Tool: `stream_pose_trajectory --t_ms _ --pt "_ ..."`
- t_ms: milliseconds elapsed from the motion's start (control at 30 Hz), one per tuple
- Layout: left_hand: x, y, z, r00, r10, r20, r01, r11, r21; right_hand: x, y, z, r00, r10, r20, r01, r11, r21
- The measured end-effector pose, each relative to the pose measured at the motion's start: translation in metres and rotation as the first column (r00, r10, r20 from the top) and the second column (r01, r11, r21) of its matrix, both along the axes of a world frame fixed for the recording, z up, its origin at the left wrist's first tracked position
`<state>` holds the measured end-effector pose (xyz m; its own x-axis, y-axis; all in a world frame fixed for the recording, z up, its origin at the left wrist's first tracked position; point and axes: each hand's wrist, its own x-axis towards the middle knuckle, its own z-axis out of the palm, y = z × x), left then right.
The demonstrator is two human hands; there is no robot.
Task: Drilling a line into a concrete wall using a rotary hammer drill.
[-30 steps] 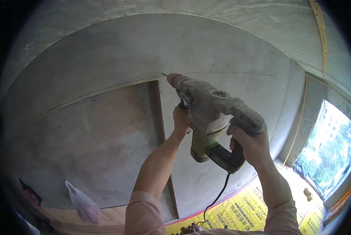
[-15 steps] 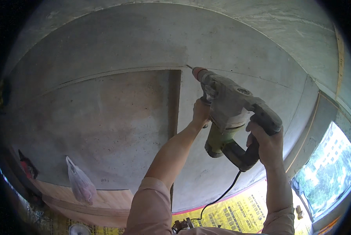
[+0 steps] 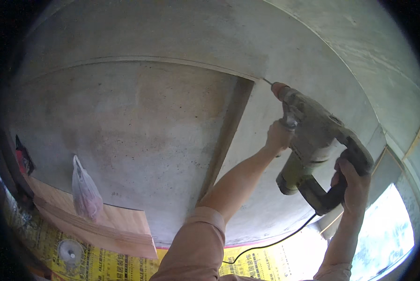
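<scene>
A large rotary hammer drill (image 3: pixel 313 140), dusty grey with a green motor housing, is held up against the grey wall (image 3: pixel 172 107). Its thin bit (image 3: pixel 267 81) meets the wall just right of the upper corner of a shallow recess; whether the tip has gone in cannot be made out. My left hand (image 3: pixel 279 136) is closed round the side handle behind the chuck. At the rear, my right hand (image 3: pixel 353 180) wraps the dark D-shaped grip, fingers inside its loop. A black cord (image 3: pixel 266 244) hangs from the grip's lower end.
At lower left, a plastic bag (image 3: pixel 87 192) stands before stacked wooden boards (image 3: pixel 92 229). Yellow printed sheeting (image 3: pixel 111 264) covers the floor, with a round pale disc (image 3: pixel 70 251) on it. A red and black tool (image 3: pixel 24 159) is at far left, a bright window (image 3: pixel 385 229) at right.
The view has turned, so the wall and recess corner appear tilted and shifted right. Drill and both hands appear farther right, with the same grips. The bit remains by the recess corner.
</scene>
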<state>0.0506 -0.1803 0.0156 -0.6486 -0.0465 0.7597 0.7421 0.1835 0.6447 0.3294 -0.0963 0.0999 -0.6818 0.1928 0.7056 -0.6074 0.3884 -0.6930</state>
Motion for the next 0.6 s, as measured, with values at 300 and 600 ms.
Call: stream_pose_trajectory --t_ms 300,600 --pt "-0.003 -0.006 0.003 0.998 -0.064 0.02 0.066 0.994 -0.087 0.001 -0.019 -0.007 0.996 -0.071 -0.056 0.072 0.997 0.025" --pt "-0.004 -0.006 0.005 0.988 -0.152 -0.001 0.152 0.988 0.005 -0.013 -0.022 -0.018 0.989 -0.059 -0.134 0.053 0.997 -0.05"
